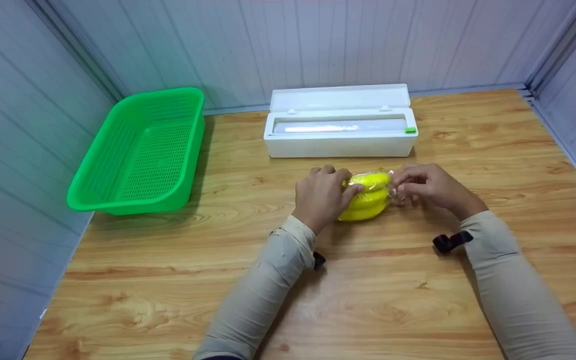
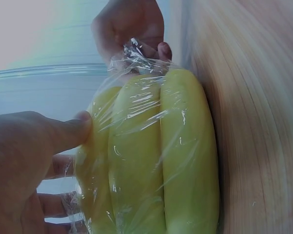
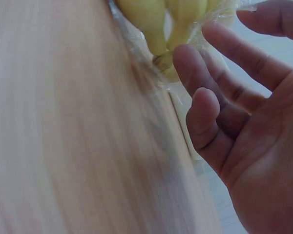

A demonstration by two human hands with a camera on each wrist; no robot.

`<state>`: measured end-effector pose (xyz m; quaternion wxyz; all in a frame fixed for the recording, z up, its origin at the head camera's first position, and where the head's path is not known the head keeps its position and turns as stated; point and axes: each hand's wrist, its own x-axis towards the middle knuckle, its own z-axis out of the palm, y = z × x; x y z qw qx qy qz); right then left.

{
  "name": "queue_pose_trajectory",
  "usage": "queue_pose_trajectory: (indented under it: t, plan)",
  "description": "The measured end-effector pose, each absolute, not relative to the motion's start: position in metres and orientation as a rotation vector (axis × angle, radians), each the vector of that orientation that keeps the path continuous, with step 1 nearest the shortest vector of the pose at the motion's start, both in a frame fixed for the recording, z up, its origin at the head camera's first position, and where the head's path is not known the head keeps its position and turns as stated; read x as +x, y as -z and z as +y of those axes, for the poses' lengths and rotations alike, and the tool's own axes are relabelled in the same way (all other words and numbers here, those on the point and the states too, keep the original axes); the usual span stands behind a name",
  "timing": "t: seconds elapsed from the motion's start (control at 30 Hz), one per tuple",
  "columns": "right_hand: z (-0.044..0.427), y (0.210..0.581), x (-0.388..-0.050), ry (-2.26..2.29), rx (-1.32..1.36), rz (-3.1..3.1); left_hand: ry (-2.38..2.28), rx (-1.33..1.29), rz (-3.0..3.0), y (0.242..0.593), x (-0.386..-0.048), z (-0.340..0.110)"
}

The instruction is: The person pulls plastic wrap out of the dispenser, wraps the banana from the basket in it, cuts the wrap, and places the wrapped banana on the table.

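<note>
A bunch of yellow bananas (image 1: 365, 202) lies on the table, covered in clear cling film (image 2: 136, 109). At its left end my left hand (image 1: 322, 197) grips the bunch, thumb on top. In the left wrist view, the left hand (image 2: 27, 156) has its thumb against the nearest banana and its other fingers partly behind the film. My right hand (image 1: 433, 187) pinches the loose, crumpled film at the bananas' right end. The right wrist view has the right hand (image 3: 263, 107) with its fingers bent beside the stem end (image 3: 163, 61).
Behind the bananas stands a white cling film dispenser (image 1: 340, 147) with its lid raised and a green slider (image 1: 410, 130) at its right. A green plastic basket (image 1: 188, 175) sits at the back left. Pale panel walls (image 1: 343, 45) border the wooden table (image 1: 368, 300).
</note>
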<state>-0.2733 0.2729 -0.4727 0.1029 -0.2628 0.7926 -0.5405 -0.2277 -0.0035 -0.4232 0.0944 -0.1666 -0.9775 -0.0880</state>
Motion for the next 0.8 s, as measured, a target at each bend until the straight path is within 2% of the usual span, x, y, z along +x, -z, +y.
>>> queue_pose_trajectory:
  t: [0.43,0.8]
  plan:
    - [0.2714,0.4750,-0.2650,1.313,-0.771,2.452,0.273,-0.501,-2.913,0.4239,-0.2288,-0.0050]
    - [0.2677,0.4793,-0.2649,1.375,-0.781,2.565,0.297,-0.500,-2.894,0.4244,-0.2294,-0.0064]
